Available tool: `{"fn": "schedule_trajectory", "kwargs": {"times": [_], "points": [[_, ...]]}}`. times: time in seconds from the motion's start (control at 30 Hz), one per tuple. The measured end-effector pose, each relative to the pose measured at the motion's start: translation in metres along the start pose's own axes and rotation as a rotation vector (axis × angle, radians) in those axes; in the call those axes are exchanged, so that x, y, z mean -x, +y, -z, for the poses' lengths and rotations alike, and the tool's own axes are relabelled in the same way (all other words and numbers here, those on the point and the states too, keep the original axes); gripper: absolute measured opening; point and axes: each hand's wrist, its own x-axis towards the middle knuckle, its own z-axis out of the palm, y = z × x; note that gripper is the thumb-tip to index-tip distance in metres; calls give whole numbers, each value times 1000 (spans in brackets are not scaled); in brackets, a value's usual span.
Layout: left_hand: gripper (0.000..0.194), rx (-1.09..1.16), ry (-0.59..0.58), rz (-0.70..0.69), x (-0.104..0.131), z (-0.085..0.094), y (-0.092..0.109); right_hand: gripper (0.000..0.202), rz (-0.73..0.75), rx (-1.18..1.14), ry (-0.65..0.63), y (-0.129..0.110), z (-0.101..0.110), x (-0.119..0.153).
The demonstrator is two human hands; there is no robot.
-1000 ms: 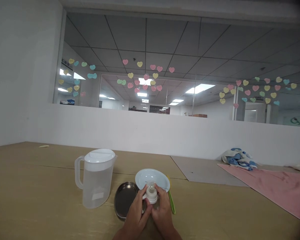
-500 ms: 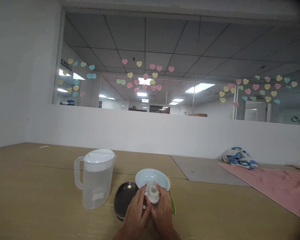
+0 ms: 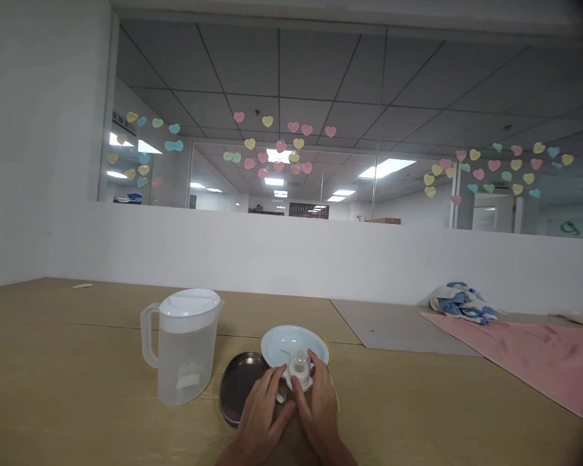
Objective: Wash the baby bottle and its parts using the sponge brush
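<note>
A small baby bottle (image 3: 300,370) with a clear domed cap and a white collar stands out between my two hands. My right hand (image 3: 319,406) is closed around its right side, the thumb across the front of the collar and the fingers behind. My left hand (image 3: 262,406) curves around the left side, its fingertips at the collar and a white handle, its thumb lower down. The lower part of the bottle is mostly hidden by my hands. Just behind it lies a pale blue bowl (image 3: 276,338). An oval dark metal tray (image 3: 240,388) sits beside my left hand.
A clear plastic jug (image 3: 184,353) with a white lid stands left of the tray. A thin green and yellow utensil (image 3: 337,395) is partly hidden behind my right hand. At the right are a pink cloth (image 3: 529,356) and a crumpled blue-white cloth (image 3: 464,304).
My right thumb has come up onto the front of the collar. My left thumb has moved away from the right hand, and the hands are slightly farther apart. The view has shifted a little.
</note>
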Motion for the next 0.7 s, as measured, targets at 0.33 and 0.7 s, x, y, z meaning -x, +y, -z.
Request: {"fn": "schedule_trajectory", "kwargs": {"times": [0.33, 0.7], "points": [[49, 198, -84, 103, -4, 0, 12, 45, -129, -183, -2, 1, 4, -2], [46, 267, -93, 72, -3, 2, 14, 46, -244, -249, 41, -1, 3, -4]]}}
